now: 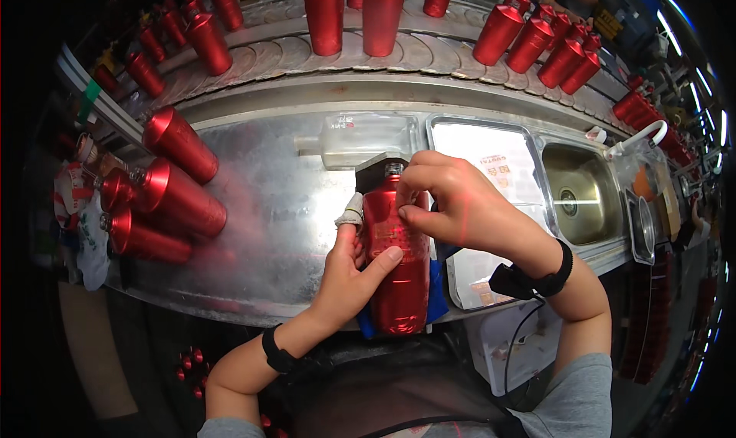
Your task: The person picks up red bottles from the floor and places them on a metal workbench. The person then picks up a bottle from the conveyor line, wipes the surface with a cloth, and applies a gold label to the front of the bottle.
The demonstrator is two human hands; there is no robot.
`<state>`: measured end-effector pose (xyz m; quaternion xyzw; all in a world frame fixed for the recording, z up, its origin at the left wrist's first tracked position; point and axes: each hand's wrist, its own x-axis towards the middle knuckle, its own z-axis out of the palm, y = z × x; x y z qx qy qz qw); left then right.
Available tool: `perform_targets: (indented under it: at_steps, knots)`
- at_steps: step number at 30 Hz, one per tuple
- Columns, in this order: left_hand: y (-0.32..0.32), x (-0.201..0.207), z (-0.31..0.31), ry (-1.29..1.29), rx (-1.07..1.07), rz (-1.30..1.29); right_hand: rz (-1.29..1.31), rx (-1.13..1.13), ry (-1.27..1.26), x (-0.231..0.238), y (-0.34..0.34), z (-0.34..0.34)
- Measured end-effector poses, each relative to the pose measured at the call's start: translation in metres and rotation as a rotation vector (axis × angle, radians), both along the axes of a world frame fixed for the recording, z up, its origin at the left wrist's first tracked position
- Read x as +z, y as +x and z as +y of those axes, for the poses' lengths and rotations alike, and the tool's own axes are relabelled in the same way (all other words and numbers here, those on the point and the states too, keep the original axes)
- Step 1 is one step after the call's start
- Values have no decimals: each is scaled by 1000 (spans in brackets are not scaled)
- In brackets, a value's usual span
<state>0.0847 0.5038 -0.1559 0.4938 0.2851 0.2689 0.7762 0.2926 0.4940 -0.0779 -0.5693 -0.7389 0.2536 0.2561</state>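
Note:
A metallic red bottle with a bare glass neck lies tilted at the bench's near edge, its neck pointing away from me. My left hand grips its left side, thumb across the front; a whitish wrap covers one fingertip. Over the bottle's upper right side, my right hand is closed in a pinch against the surface. Whatever sits between those fingertips is too small or hidden to make out. Blue cloth shows beneath the bottle, and a dark angular block is behind its neck.
Several red bottles stand on the left of the steel bench. A transparent bottle lies behind my hands. White-lined trays and a sink are to the right. Beyond runs a conveyor carrying more red bottles.

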Motion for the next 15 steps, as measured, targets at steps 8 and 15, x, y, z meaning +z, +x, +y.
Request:
perform_targets:
  at_steps: [8, 15]
  knots:
    - [-21, -5, 21, -79, -22, -41, 435, -514, -135, -34, -24, -30]
    - [-36, -13, 37, -141, -51, -40, 653, -619, -321, -47, -63, -41]
